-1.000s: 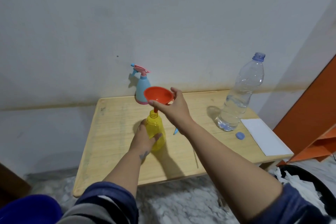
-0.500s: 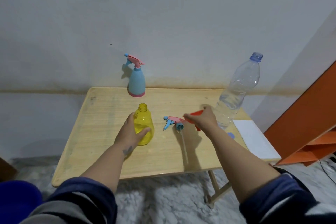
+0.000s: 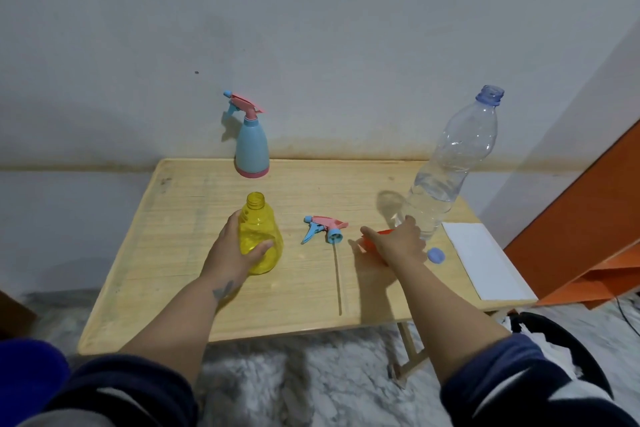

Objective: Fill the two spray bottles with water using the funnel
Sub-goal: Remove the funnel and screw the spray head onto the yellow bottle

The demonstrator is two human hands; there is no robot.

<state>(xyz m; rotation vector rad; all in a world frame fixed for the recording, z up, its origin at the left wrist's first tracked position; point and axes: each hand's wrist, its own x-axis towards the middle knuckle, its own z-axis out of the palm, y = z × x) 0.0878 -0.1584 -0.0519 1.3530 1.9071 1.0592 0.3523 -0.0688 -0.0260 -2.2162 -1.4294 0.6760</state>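
Note:
My left hand [image 3: 232, 253] grips the yellow spray bottle [image 3: 260, 236], which stands uncapped on the wooden table [image 3: 173, 253]. Its pink and blue spray head [image 3: 325, 229] lies on the table to the right, its dip tube pointing toward me. My right hand [image 3: 398, 243] holds the orange funnel [image 3: 372, 240] low at the table, mostly hidden under the fingers, next to the base of the clear water bottle [image 3: 446, 177]. That bottle stands open, partly filled. A blue spray bottle [image 3: 251, 146] with its head on stands at the table's back edge.
The water bottle's blue cap [image 3: 436, 256] lies just right of my right hand. A white sheet [image 3: 481, 263] covers the table's right end. An orange shelf [image 3: 588, 236] stands to the right, a dark bin [image 3: 568, 350] below it, and a wall behind the table.
My right hand lifted the funnel out of the yellow bottle's neck and carried it right and down to the table by the water bottle. My left hand stayed on the yellow bottle.

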